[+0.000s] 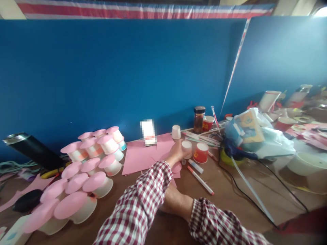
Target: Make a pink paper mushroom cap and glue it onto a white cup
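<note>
My left hand (pixel 176 151), in a checked sleeve, reaches across to the right, its fingers closed on the side of a white paper cup (pixel 187 148). A red paper cup (pixel 200 152) stands just right of it, and a smaller white cup (pixel 176 132) behind. Pink paper sheets (pixel 138 158) lie left of my left hand, and a round pink piece (pixel 177 167) lies just below it. My right hand (pixel 176 202) is under my left forearm, with its fingers hidden. A glue tube (pixel 196 166) and an orange-tipped white marker (pixel 200 180) lie on the table.
Several cups topped with pink discs (pixel 93 182) stand at left, near a black flask (pixel 33 149). A dark-lidded jar (pixel 199 119) stands at the back. Plastic bags (pixel 258 136) and black cords (pixel 238 187) are at right. A blue partition (pixel 114 68) rises behind the table.
</note>
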`<state>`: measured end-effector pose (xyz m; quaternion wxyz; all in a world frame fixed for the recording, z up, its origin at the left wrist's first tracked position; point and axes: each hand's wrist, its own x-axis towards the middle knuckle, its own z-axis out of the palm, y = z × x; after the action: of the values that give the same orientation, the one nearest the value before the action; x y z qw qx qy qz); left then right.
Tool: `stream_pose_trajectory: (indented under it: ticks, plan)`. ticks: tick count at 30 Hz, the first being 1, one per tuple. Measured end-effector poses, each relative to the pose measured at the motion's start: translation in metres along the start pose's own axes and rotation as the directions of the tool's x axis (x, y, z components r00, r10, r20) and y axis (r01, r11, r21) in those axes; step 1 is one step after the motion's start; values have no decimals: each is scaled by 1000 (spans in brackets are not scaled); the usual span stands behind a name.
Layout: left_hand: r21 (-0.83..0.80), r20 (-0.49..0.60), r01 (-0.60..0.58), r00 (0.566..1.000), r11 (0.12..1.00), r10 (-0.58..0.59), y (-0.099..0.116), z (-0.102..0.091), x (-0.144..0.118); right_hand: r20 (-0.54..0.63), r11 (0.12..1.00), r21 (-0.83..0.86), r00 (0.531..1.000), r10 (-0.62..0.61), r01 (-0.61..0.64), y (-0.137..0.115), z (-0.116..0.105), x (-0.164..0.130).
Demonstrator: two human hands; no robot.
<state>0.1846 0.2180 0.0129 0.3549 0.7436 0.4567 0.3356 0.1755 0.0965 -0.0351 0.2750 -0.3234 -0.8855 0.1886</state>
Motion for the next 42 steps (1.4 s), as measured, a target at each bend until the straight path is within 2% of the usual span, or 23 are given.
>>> stream_pose_trajectory:
  ticks: [3, 6, 8, 11, 13, 15, 18, 21, 22, 24, 26, 29, 32, 36, 39, 42]
  plan:
    - [1, 23, 6, 1000, 1000, -6, -1, 0, 3, -15, 998, -62, 1000, 2, -3, 0, -1, 1]
    - [-6, -14, -10, 1000, 1000, 10, 3, -13, 0, 17, 995, -95, 1000, 10, -8, -4, -7, 1]
    - [-7, -91, -84, 992, 996, 83, 7, -31, -6, 30, 996, -92, 999, 16, -13, -7, -12, 0]
    - [-2, -175, -176, 969, 984, 173, 12, -68, -27, 24, 999, -18, 999, 39, -39, -11, -19, -2]
    - [21, -214, -219, 952, 976, 218, 12, -95, -52, -10, 993, 73, 995, 98, -97, -13, -23, -2]
    - [14, -250, -210, 946, 978, 207, 10, -121, -85, -35, 971, 180, 986, 165, -156, -15, -28, -1]
    - [105, -377, -73, 920, 992, 107, 2, -149, -142, -120, 917, 314, 948, 296, -247, -15, -40, -1]
    - [185, -445, 69, 895, 980, 21, -14, -164, -198, -214, 900, 282, 893, 396, -332, -13, -54, -5]
    - [200, -478, 119, 878, 973, -9, -20, -166, -214, -209, 903, 228, 888, 410, -364, -13, -58, -6]
    - [173, -467, 169, 881, 970, -71, -31, -167, -242, -202, 922, 75, 899, 388, -381, -14, -59, -9]
    - [136, -475, 202, 872, 970, -115, -40, -164, -262, -126, 948, -75, 946, 299, -309, -19, -54, -10]
    - [116, -517, 212, 847, 970, -123, -51, -156, -278, 29, 948, -244, 976, 217, -203, -33, -41, -7]
    - [127, -537, 224, 834, 966, -123, -59, -147, -285, 97, 901, -366, 954, 284, -231, -50, -36, -7]
    - [168, -556, 250, 823, 954, -117, -67, -138, -293, 152, 883, -381, 923, 354, -276, -63, -39, -15]
    - [165, -530, 248, 839, 955, -126, -68, -136, -297, 143, 871, -370, 906, 398, -324, -65, -40, -24]
    - [173, -506, 228, 855, 958, -112, -67, -136, -295, 116, 889, -296, 911, 397, -350, -61, -39, -30]
